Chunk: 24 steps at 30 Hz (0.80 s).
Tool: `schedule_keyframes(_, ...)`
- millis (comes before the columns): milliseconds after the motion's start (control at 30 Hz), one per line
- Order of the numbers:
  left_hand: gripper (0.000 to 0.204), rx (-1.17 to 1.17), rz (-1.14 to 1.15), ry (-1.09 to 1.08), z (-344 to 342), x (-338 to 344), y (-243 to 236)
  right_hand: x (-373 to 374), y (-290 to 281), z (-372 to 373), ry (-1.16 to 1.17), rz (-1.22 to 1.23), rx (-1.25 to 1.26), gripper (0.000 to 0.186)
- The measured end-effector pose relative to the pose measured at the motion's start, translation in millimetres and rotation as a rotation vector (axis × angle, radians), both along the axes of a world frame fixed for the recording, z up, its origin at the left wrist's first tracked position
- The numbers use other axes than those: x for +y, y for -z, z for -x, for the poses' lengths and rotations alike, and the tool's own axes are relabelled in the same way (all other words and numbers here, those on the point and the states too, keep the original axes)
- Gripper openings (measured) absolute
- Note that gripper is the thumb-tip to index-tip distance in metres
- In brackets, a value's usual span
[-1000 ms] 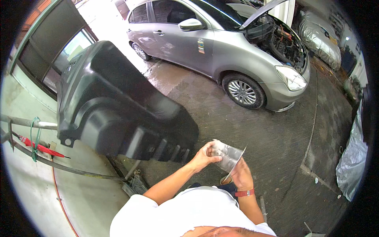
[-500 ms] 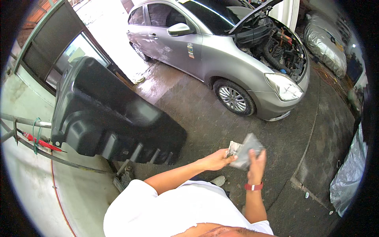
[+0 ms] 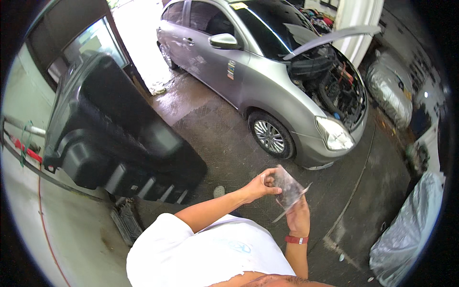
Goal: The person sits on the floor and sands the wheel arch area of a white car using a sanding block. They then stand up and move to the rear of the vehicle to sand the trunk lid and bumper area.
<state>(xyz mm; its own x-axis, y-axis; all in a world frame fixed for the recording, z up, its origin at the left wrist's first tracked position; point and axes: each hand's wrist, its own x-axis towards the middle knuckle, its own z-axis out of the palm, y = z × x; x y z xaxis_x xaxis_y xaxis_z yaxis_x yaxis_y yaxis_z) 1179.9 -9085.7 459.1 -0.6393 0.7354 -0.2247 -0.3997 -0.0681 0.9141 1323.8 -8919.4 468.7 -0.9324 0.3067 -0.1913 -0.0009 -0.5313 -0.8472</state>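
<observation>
In front of my body I hold a thin grey sheet (image 3: 288, 186), blotchy and tilted, with pale ragged edges; whether it is paper or plastic I cannot tell. My left hand (image 3: 259, 186) is closed on its left edge, the thumb over the near face. My right hand (image 3: 298, 216), a red band round its wrist, grips the lower right side from below. Some of the right fingers are hidden behind the sheet. Nearest to the hands, beyond them, stands a silver car (image 3: 239, 67) with its bonnet (image 3: 330, 40) raised and its engine bay (image 3: 330, 81) exposed.
A large black moulded plastic part (image 3: 129, 134) rests on a metal pipe rack (image 3: 71, 184) at my left, beside a pale wall. To the right lie a silver plastic cover (image 3: 406, 234) and, farther back, a covered silver bulk (image 3: 389, 91). Textured matting (image 3: 210, 129) covers the floor.
The sheet has swung over and now shows a mottled face with a pale edge at the right. Both hands have shifted slightly left and the view has turned.
</observation>
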Motion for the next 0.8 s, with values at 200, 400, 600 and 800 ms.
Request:
schedule_keyframes(200, 0.037, 0.165, -0.186, -0.064, 41, -8, -7, -34, 4, 67, 0.249, 0.422, -0.415, 0.032)
schedule_keyframes(400, 0.041, 0.581, -0.098, -0.114, 120, -84, -12, -46, -22, 196, 0.225, 0.008, -0.133, 0.029)
schedule_keyframes(600, 0.055, 0.377, 0.132, -0.184, 195, -170, -6, -137, -11, 300, -0.13, -0.919, -0.1, 0.043)
schedule_keyframes(800, 0.068, 0.108, -0.119, -0.241, 250, -238, 0, -195, -26, 398, -0.208, -0.521, -0.145, 0.051)
